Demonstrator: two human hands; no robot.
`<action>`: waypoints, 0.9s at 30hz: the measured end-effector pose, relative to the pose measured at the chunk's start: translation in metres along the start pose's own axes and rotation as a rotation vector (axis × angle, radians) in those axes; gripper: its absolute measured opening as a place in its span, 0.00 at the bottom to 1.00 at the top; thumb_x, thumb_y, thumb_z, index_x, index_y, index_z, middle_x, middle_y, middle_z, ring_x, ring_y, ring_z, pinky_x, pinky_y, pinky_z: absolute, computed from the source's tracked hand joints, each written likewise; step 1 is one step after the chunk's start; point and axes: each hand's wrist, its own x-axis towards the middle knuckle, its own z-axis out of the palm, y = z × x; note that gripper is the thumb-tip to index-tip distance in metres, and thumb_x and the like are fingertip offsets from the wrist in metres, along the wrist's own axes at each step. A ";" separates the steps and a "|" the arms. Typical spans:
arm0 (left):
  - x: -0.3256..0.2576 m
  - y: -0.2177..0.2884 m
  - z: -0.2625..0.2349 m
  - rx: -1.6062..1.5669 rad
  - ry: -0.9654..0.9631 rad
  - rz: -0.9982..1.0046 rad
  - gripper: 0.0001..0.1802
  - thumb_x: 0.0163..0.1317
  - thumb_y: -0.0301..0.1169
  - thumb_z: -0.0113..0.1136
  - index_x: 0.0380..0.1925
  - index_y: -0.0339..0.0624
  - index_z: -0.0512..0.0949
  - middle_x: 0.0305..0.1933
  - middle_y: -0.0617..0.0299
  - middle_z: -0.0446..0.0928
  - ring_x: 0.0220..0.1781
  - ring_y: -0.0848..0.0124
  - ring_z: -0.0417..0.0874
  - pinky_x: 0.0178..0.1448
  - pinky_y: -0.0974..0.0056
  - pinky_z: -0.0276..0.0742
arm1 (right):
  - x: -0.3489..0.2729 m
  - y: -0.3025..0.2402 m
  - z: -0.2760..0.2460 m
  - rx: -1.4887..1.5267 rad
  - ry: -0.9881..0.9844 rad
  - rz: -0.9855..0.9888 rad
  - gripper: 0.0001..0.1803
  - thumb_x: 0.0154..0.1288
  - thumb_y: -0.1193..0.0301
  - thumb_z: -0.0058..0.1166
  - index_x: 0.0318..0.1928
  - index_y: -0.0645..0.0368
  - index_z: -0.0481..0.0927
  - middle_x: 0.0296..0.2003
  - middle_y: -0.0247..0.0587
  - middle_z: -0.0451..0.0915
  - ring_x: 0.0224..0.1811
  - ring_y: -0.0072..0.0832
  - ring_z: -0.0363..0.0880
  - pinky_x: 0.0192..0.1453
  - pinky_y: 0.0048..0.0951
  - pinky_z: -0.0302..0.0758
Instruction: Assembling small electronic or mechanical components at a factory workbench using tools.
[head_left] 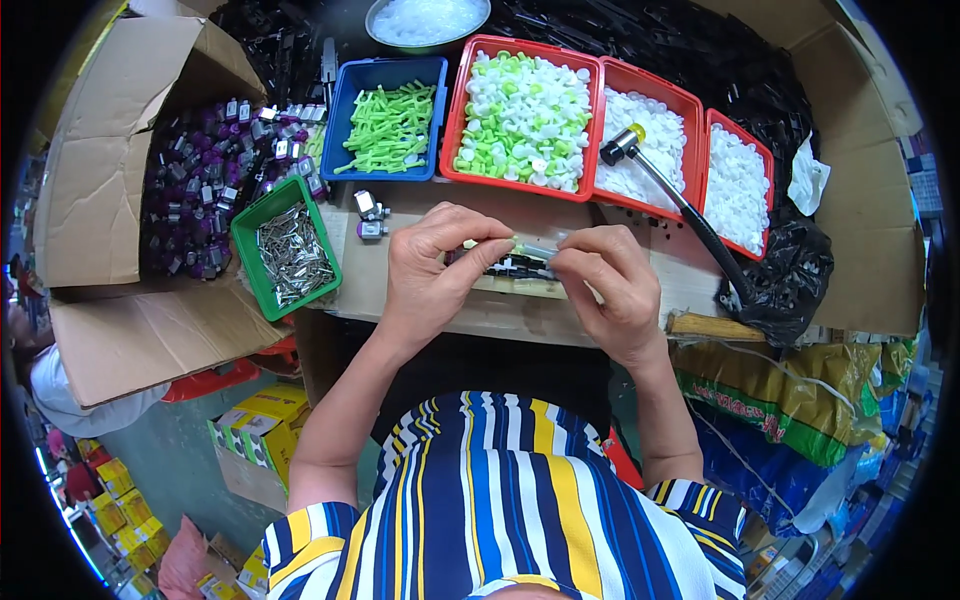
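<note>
My left hand (432, 268) pinches the pale green end of a small clear tube-like part (537, 250) between thumb and fingers. From the other side my right hand (614, 288) grips the clear end, so the part lies level between both hands. Just beneath it, several small black parts (522, 268) rest on a light wooden strip (515, 288) at the bench's near edge. My fingers hide some of them. Beyond my left hand stand two small silver-and-purple pieces (370, 215).
Ahead are a blue tray (341, 120) of green sticks, red trays (452, 130) of green and white caps, and a hammer (680, 200) lying across them. A green tray (247, 262) of metal pins and a cardboard box (95, 190) of purple-and-silver pieces stand left. A black bag (800, 285) sits right.
</note>
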 end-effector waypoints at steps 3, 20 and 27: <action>-0.002 -0.005 0.000 -0.001 0.008 0.032 0.06 0.55 0.19 0.69 0.34 0.33 0.86 0.33 0.59 0.84 0.38 0.70 0.81 0.43 0.67 0.75 | 0.003 -0.005 -0.004 0.120 -0.022 0.146 0.18 0.48 0.78 0.72 0.43 0.63 0.83 0.40 0.44 0.81 0.41 0.38 0.79 0.43 0.35 0.75; -0.005 -0.016 0.000 0.127 -0.056 0.247 0.10 0.48 0.18 0.71 0.33 0.36 0.86 0.32 0.59 0.83 0.39 0.65 0.81 0.44 0.63 0.76 | 0.002 -0.006 -0.015 -0.035 -0.252 0.151 0.19 0.52 0.70 0.71 0.46 0.58 0.84 0.40 0.39 0.80 0.43 0.36 0.78 0.46 0.36 0.70; -0.005 -0.014 0.002 0.143 -0.062 0.222 0.13 0.46 0.19 0.73 0.35 0.36 0.86 0.35 0.58 0.83 0.41 0.64 0.81 0.45 0.61 0.77 | -0.007 -0.001 -0.017 -0.010 -0.238 0.203 0.18 0.52 0.72 0.70 0.45 0.59 0.84 0.41 0.40 0.80 0.44 0.36 0.78 0.47 0.37 0.71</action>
